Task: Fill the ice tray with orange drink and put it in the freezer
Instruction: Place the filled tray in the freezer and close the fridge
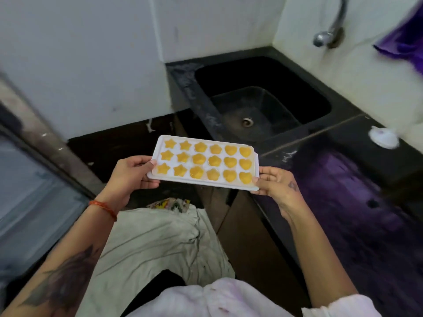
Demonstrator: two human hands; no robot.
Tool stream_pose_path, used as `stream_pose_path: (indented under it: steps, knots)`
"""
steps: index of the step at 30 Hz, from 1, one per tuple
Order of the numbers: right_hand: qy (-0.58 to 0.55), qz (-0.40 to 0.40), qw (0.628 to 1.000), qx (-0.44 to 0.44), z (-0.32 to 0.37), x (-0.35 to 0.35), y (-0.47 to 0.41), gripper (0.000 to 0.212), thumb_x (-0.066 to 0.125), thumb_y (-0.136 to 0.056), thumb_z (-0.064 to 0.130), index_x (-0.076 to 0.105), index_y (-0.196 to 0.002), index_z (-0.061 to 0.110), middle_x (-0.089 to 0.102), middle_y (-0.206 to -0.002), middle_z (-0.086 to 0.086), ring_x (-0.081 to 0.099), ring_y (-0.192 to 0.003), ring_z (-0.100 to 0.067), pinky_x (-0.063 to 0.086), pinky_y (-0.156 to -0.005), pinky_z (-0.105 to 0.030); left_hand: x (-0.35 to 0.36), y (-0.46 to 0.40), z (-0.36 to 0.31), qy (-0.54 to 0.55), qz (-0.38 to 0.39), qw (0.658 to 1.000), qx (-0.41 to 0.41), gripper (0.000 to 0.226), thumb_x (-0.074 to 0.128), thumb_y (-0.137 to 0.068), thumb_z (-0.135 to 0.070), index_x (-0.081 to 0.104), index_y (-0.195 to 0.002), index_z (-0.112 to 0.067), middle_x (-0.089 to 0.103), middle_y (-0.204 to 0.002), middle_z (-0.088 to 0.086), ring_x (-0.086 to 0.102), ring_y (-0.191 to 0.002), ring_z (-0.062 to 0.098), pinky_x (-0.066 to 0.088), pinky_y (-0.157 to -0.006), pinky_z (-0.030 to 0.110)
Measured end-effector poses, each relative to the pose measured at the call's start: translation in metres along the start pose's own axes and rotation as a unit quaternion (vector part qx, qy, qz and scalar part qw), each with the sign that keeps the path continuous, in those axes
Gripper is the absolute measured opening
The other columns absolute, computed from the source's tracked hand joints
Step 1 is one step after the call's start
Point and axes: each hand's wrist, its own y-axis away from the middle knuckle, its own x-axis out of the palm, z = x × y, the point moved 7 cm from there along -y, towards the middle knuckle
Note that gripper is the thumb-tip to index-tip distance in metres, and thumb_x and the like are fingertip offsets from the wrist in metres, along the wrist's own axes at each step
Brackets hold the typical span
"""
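A: Between the two hands, in mid-air, level: white ice tray (203,162), all eighteen cells filled with orange drink (199,159). Stars toward the left end, flowers in the middle, hearts toward the right.

B: Over the tabletop?

A: No. Held out in front of the body, above the floor, just before the near-left corner of the black sink (263,97). Touching neither.

B: Grip on the left?

A: Left hand (131,173) pinching the tray's left short end: thumb laid on the top rim, fingers curled beneath. Palm turned inward, wrist straight, orange thread band (104,208) round the wrist, tattooed forearm running back to the lower left.

B: And the right?

A: Right hand (275,183) pinching the right short end the same way: thumb on the rim at the near corner, fingers under the edge. Small mark on the back of the hand, forearm angled back to the lower right, pale sleeve (338,305) at the elbow.

B: Further out?

A: Metal tap (329,35) on the wall above the sink's far right. Dark tabletop (366,202) along the right, purple sheen on it, small white round thing (383,137) near the wall. Purple cloth (405,40) blurred at the top right. White wall behind; grey panel with a dark frame (34,191) at the left, too blurred to name. Light trousers (160,239) below.
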Motion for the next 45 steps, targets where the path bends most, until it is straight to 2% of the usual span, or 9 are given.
stream_pose_path:
  steps: [6, 14, 17, 23, 29, 32, 35, 40, 45]
  knots:
    - [0.055, 0.108, 0.993, -0.009, 0.014, 0.112, -0.013, 0.026, 0.065, -0.082, -0.003, 0.061, -0.105, 0.007, 0.070, -0.085, -0.008, 0.069, -0.072, -0.014, 0.059, -0.058, -0.021, -0.108, 0.029, 0.030, 0.060, -0.098, 0.993, -0.016, 0.016, 0.058, -0.091, -0.013, 0.061, -0.106, -0.006, 0.067, -0.082, 0.013, 0.064, -0.046, 0.012, 0.054, -0.046, 0.020]
    - [0.110, 0.223, 0.968, -0.023, 0.007, 0.279, 0.002, 0.026, 0.065, -0.082, -0.004, 0.060, -0.105, 0.005, 0.069, -0.079, -0.005, 0.070, -0.063, -0.006, 0.056, -0.053, -0.018, -0.257, 0.082, 0.074, 0.110, -0.185, 0.976, -0.016, 0.014, 0.054, -0.093, -0.008, 0.063, -0.103, -0.006, 0.067, -0.082, 0.011, 0.066, -0.051, 0.012, 0.057, -0.052, 0.022]
    - [0.121, 0.269, 0.955, -0.024, 0.004, 0.341, 0.015, 0.027, 0.065, -0.082, -0.004, 0.061, -0.108, 0.003, 0.069, -0.079, -0.005, 0.071, -0.066, -0.008, 0.057, -0.054, -0.020, -0.306, 0.106, 0.090, 0.124, -0.219, 0.968, -0.019, 0.015, 0.053, -0.093, -0.006, 0.062, -0.104, -0.007, 0.067, -0.082, 0.011, 0.066, -0.052, 0.012, 0.058, -0.055, 0.023]
    - [0.157, 0.373, 0.914, -0.025, 0.000, 0.453, 0.053, 0.035, 0.065, -0.083, 0.000, 0.057, -0.117, 0.000, 0.069, -0.093, -0.011, 0.069, -0.081, -0.019, 0.059, -0.060, -0.021, -0.386, 0.170, 0.122, 0.152, -0.311, 0.938, -0.027, 0.017, 0.053, -0.092, -0.003, 0.062, -0.105, -0.009, 0.068, -0.085, 0.012, 0.068, -0.056, 0.013, 0.058, -0.056, 0.022]
    - [0.195, 0.483, 0.853, -0.031, -0.011, 0.563, 0.091, 0.036, 0.063, -0.084, -0.004, 0.055, -0.119, -0.006, 0.065, -0.098, -0.022, 0.066, -0.080, -0.024, 0.060, -0.063, -0.025, -0.441, 0.235, 0.164, 0.201, -0.416, 0.886, -0.047, 0.019, 0.054, -0.091, -0.001, 0.061, -0.108, -0.008, 0.068, -0.086, 0.011, 0.069, -0.061, 0.014, 0.058, -0.057, 0.021]
    - [0.207, 0.534, 0.819, -0.037, -0.019, 0.613, 0.109, 0.036, 0.063, -0.083, -0.005, 0.056, -0.118, -0.007, 0.065, -0.099, -0.023, 0.067, -0.075, -0.019, 0.059, -0.061, -0.023, -0.459, 0.263, 0.185, 0.219, -0.466, 0.855, -0.064, 0.021, 0.056, -0.090, 0.000, 0.061, -0.109, -0.008, 0.069, -0.086, 0.009, 0.070, -0.063, 0.012, 0.057, -0.056, 0.019]
    - [0.216, 0.580, 0.785, -0.035, -0.029, 0.660, 0.128, 0.035, 0.063, -0.083, -0.006, 0.056, -0.117, -0.008, 0.065, -0.095, -0.019, 0.066, -0.075, -0.020, 0.059, -0.063, -0.026, -0.474, 0.288, 0.199, 0.246, -0.522, 0.813, -0.077, 0.023, 0.056, -0.088, 0.004, 0.060, -0.108, -0.007, 0.068, -0.087, 0.007, 0.070, -0.063, 0.010, 0.057, -0.055, 0.019]
    - [0.242, 0.646, 0.723, -0.039, -0.039, 0.734, 0.162, 0.037, 0.065, -0.081, -0.005, 0.056, -0.117, -0.006, 0.062, -0.094, -0.015, 0.064, -0.081, -0.022, 0.058, -0.060, -0.022, -0.488, 0.322, 0.215, 0.294, -0.598, 0.740, -0.091, 0.025, 0.055, -0.088, 0.006, 0.059, -0.111, -0.003, 0.067, -0.089, 0.009, 0.066, -0.079, 0.021, 0.059, -0.059, 0.022]
    - [0.243, 0.702, 0.668, -0.046, -0.039, 0.794, 0.196, 0.035, 0.062, -0.083, -0.007, 0.055, -0.117, -0.008, 0.063, -0.083, -0.006, 0.065, -0.074, -0.015, 0.057, -0.063, -0.020, -0.497, 0.344, 0.223, 0.333, -0.661, 0.666, -0.090, 0.024, 0.057, -0.087, 0.005, 0.060, -0.110, -0.001, 0.068, -0.088, 0.009, 0.066, -0.078, 0.020, 0.058, -0.056, 0.021]
